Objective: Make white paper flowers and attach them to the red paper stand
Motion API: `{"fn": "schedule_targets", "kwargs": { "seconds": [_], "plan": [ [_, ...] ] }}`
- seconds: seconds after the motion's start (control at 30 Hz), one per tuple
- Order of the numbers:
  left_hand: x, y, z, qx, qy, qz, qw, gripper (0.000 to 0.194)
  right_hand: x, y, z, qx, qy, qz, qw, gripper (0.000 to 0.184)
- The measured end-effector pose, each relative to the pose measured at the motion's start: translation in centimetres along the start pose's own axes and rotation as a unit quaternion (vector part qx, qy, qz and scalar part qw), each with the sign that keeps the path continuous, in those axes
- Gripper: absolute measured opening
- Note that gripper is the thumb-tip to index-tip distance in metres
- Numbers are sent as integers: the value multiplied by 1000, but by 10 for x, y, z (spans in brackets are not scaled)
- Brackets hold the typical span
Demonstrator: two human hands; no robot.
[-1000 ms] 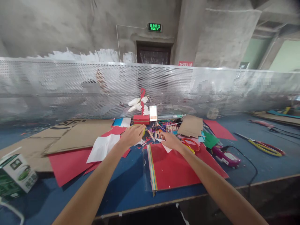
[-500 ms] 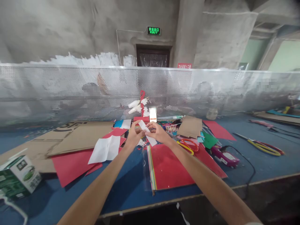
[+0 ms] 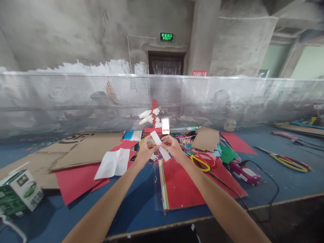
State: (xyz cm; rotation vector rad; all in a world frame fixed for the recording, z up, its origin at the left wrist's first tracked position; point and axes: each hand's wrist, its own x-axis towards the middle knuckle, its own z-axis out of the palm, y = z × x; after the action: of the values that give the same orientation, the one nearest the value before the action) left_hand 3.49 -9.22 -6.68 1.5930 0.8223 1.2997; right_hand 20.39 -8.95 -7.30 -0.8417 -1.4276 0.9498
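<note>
- Nearest the body, the red sheets point(image 3: 182, 189) are lying flat on the blue table point(image 3: 138, 192), and the near end of the white strip point(image 3: 164, 151) is showing over their far edge; whether it is touching them, I cannot tell.
- The white strip is sitting between the left hand point(image 3: 146, 146) and the right hand point(image 3: 172, 146), its long axis slanting from a near end on the right to a far end on the left.
- The right hand is pinching the strip about its middle, thumb and fingers closing narrowly, and is staying on the strip's right side.
- The left hand is holding the strip from its left edge, fingers curling close, some of them hiding behind it.
- Neither hand is standing nearer: both are touching the strip, fingertips almost meeting.
- Beyond the far end, the red box point(image 3: 149, 130) is standing, a red hook point(image 3: 153, 117) rising above it and white flowers point(image 3: 145, 113) sticking out beside the hook.
- Farther back, the perforated panel point(image 3: 121, 101) is running along the table.
</note>
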Motion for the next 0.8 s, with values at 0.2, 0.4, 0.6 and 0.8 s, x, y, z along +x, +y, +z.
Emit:
{"fn": "schedule_targets", "kwargs": {
  "seconds": [0.2,0.4,0.6,0.8],
  "plan": [
    [0,-2,-2,25,-11,8,1000,71,-4,-3,-1,-1,-7,6,1000,29],
    [2,-5,-7,65,-26,28,997,63,-3,1,-1,-6,-57,6,998,27],
    [4,-7,-8,88,-33,44,995,51,-6,-3,-2,-25,-71,-7,997,29],
    [2,-2,-5,93,-51,68,992,35,-6,-5,-7,-11,-87,0,996,32]
  ]
}}
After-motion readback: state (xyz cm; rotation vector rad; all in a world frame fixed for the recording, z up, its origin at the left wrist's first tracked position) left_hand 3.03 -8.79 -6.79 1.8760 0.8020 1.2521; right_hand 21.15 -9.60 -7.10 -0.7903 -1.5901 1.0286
